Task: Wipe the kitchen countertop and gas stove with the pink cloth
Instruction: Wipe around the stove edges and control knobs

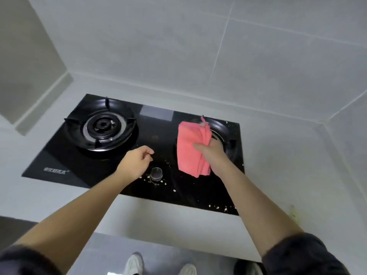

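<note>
Gas stove (59,151): black glass top, set into the pale desk (288,165); landmark for all entries.
Left burner (102,126): left half of the stove, pan support in place, nothing touching it.
Left hand (137,161): over the stove's front centre, just left of the knob; fingers (147,151) loosely curled, holding nothing. Whether it touches the glass cannot be told.
Control knob (156,173): front centre of the stove, pale specks scattered round it.
Pink cloth (190,147): folded, hanging above the stove's right half and covering the left part of the right burner.
Right hand (213,153): over the stove's right half; fingers clenched round the cloth's right edge, thumb pressed on its face.
Right burner (228,135): right half of the stove, mostly hidden by cloth and hand.
Crumbs (218,207): along the stove's front right edge.
Risk, snag: the cloth's loose folds may catch on the right burner's pan support.
Risk, spill: a stroke toward the front would likely push crumbs off the stove onto desk or floor.
Risk, knob: the idle left hand could nudge it.
</note>
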Tool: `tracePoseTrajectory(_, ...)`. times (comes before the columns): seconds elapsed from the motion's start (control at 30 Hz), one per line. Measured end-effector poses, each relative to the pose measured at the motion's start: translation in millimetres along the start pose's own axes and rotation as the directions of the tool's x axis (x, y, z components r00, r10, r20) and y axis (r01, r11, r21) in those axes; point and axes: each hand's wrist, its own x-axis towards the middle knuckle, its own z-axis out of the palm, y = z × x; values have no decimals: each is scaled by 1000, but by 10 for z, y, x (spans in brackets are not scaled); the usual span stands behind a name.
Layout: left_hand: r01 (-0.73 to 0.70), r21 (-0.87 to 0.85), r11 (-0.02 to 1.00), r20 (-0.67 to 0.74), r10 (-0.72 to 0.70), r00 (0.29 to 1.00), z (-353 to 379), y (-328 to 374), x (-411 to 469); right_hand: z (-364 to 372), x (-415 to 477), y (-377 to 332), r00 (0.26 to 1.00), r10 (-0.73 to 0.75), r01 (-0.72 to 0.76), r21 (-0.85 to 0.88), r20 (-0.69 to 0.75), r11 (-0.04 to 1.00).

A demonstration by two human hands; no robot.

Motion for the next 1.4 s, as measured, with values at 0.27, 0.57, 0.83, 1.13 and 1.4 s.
tracePoseTrajectory(0.27, 0, 361, 932, 52, -20, 998, -810, -978, -31, 1604, 998, -451, 938, -346, 249, -732, 19, 635)
tracePoseTrajectory(0.57, -248, 573, 781, 243, 128, 962, -997, -1497, 233, 2144, 1608, -100, 941, -282, 295, -860, 186, 416)
tracePoseTrajectory(0.83, -298, 629, 718, 384, 46, 922, -1022, -1411, 308, 1964, 1111, 267, 846, -168, 503, -654, 505, 566)
tracePoseTrajectory(1.13, -289, 598, 747, 500, -66, 864, -976, -1070, 383, 1363, 470, 682, 904, -310, 428, -645, 294, 634)
tracePoseTrajectory(1.4, -294, 622, 726, 530, -113, 840, -921, -932, 386, 1024, -36, 971, 918, -353, 341, -815, 181, 469)
